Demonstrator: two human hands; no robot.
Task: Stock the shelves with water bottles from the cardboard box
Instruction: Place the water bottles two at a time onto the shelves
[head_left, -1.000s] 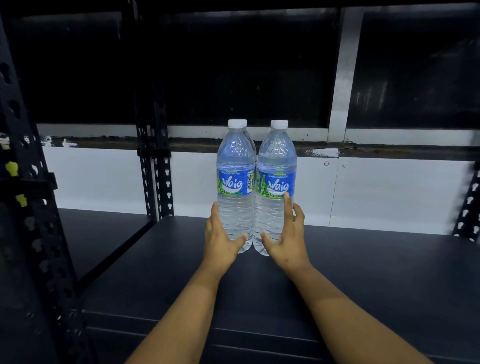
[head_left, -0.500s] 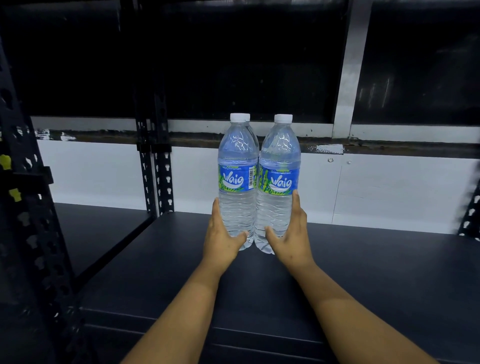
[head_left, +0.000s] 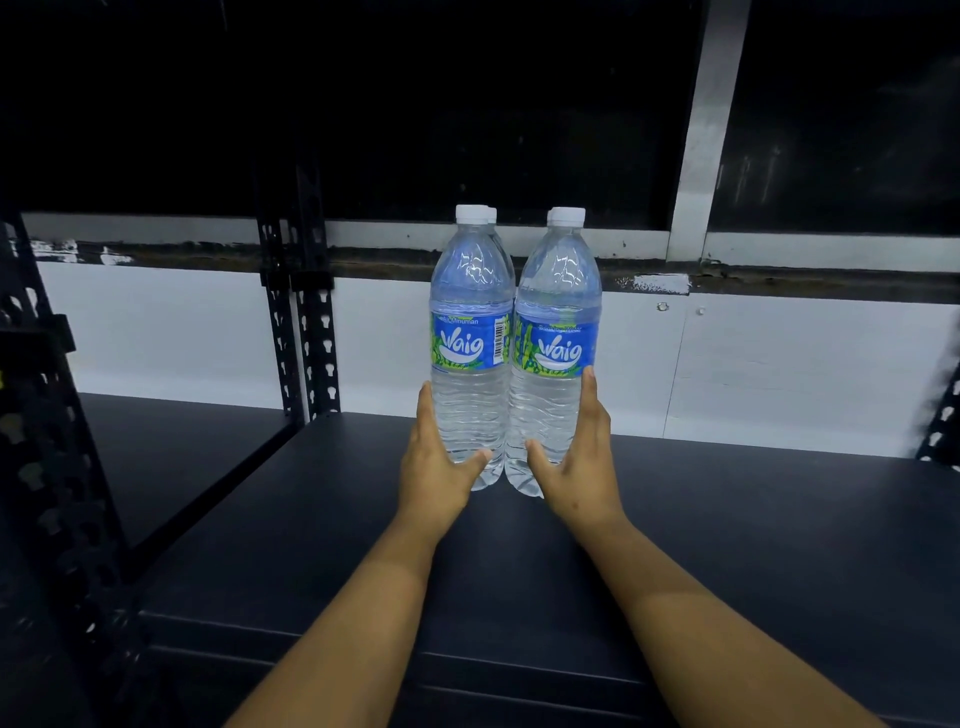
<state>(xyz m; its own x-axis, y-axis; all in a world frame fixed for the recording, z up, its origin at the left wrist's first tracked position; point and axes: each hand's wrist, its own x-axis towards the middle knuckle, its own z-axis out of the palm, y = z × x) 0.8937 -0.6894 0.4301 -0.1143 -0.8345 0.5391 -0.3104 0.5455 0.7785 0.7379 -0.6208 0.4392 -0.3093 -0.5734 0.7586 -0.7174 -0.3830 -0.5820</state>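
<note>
Two clear water bottles with blue "Waig" labels stand upright side by side on the dark shelf (head_left: 727, 545). My left hand (head_left: 439, 462) lies flat against the outer side of the left bottle (head_left: 470, 338), thumb across its lower front. My right hand (head_left: 579, 462) presses the outer side of the right bottle (head_left: 558, 338) the same way. White caps of two more bottles (head_left: 492, 214) peek out directly behind the front pair. The cardboard box is out of view.
A black perforated upright (head_left: 306, 322) stands at the shelf's back left, another post (head_left: 41, 415) near left. A white wall panel (head_left: 779, 364) backs the shelf, with dark space above. A lower dark shelf (head_left: 171, 457) lies to the left.
Both hands have stayed on the bottles and slid them slightly deeper onto the shelf. The caps of the rear bottles now show behind the front pair.
</note>
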